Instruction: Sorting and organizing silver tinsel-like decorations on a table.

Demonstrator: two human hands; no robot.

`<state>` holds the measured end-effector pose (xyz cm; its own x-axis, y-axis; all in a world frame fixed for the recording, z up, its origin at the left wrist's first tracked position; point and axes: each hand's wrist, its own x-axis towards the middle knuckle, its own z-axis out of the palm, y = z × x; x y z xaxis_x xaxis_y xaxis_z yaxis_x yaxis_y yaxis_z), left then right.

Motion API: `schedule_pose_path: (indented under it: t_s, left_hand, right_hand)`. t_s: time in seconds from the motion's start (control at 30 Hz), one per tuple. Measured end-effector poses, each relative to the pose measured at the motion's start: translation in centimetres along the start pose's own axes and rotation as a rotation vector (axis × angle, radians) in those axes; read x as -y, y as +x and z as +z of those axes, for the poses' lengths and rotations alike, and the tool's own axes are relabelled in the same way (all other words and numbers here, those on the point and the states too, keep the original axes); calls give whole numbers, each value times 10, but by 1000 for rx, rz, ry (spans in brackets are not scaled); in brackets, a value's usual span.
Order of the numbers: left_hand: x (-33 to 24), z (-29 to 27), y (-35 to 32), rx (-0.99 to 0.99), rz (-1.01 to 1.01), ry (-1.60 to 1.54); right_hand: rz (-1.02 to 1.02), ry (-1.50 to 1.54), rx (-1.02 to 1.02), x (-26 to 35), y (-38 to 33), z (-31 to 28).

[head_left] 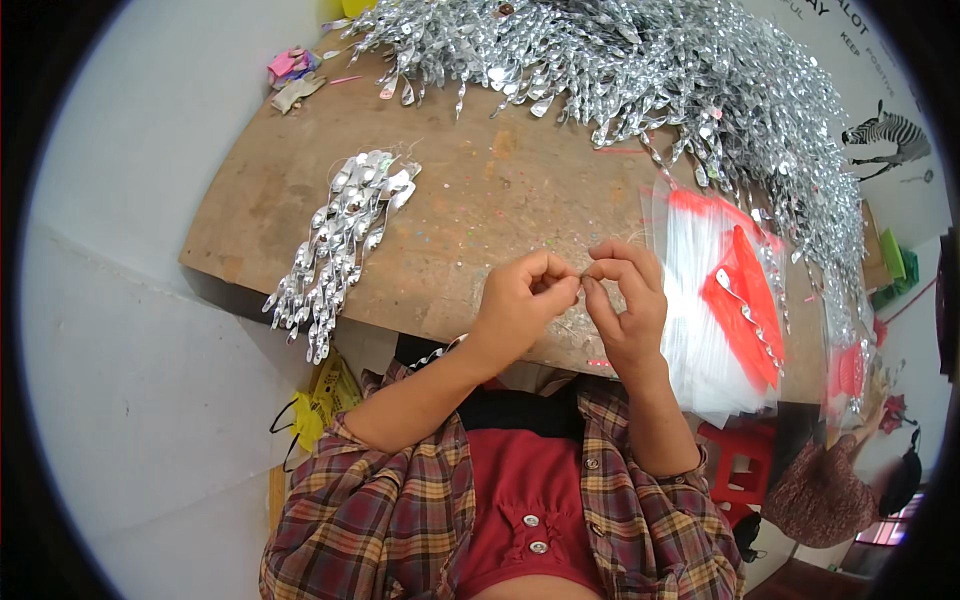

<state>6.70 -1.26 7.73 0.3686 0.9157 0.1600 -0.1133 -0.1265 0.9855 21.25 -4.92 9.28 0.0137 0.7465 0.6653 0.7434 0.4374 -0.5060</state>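
Note:
Over the near edge of the brown wooden table, my left hand and my right hand meet at the fingertips. Thumb and forefinger are pinched together on each. Whatever lies between them is too small or thin to make out. To the left, a bunch of silver twisted spiral strips, with fine threads at its upper end, lies partly over the table's edge. Beside my right hand rests a stack of clear plastic bags. A red piece lies on the bags, with a single silver spiral strip across it.
A large heap of silver spiral strips covers the far and right side of the table. Small pink and grey scraps sit at the far left corner. A red stool stands below on the right, and a yellow bag on the left.

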Motion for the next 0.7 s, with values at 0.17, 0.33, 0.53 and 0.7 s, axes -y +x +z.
schedule_pose_path:
  t_s: [0.17, 0.33, 0.53, 0.7]
  left_hand:
    - [2, -8, 5, 218, -378, -529]
    - [0, -6, 7, 210, -422, -553]
    - [-6, -3, 4, 239, -333, -563]
    - [-5, 0, 4, 209, -321, -563]
  right_hand:
    - [-111, -32, -8, -3, -1, -7]
    - [-291, -94, -4, -7, -4, -15]
    - [118, 139, -3, -15, -12, -14]
    - [51, 112, 13, -9, -15, -14]
